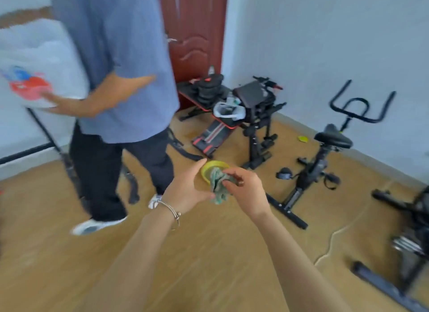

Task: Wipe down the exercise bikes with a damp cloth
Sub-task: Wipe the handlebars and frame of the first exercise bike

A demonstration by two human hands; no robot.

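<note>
My right hand (246, 191) pinches a crumpled green cloth (219, 185) that hangs in the air in front of me. My left hand (188, 186), with a bracelet on its wrist, is beside the cloth with relaxed fingers, its thumb near the cloth's lower part. A yellow bowl (214, 166) sits on the floor just behind the cloth. A black exercise bike (325, 153) stands to the right near the wall. Part of a second black bike (408, 237) shows at the right edge.
A person in a blue shirt and dark trousers (120, 102) stands close on the left. A black-and-red weight bench (232, 111) with gear sits before a red-brown door (195, 32). A white cable (334, 237) trails across the wooden floor.
</note>
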